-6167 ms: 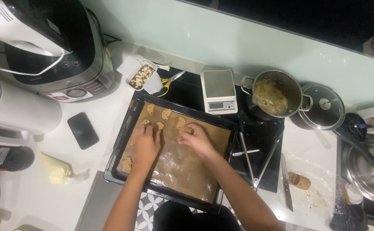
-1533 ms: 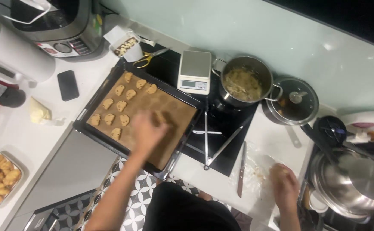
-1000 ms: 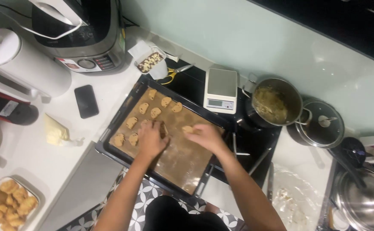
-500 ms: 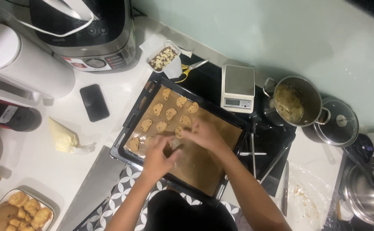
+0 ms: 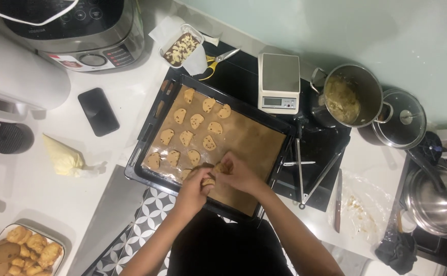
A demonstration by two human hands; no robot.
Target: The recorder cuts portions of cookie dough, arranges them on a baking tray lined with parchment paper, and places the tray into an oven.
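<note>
both hands (image 5: 218, 179) now together on one dough piece (image 5: 214, 174), twelve cookies (image 5: 197, 121) on tray (image 5: 152, 128)

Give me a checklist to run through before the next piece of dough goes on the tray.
1. Both hands on the dough: ok, left hand and right hand meet around a dough piece.
2. Free paper on the baking tray: ok, its right half is bare.
3. Placed cookies spaced apart: ok.
4. Dough left in the pot: ok, some visible.
5. Shape of the held piece: cannot tell, fingers hide it.
</note>
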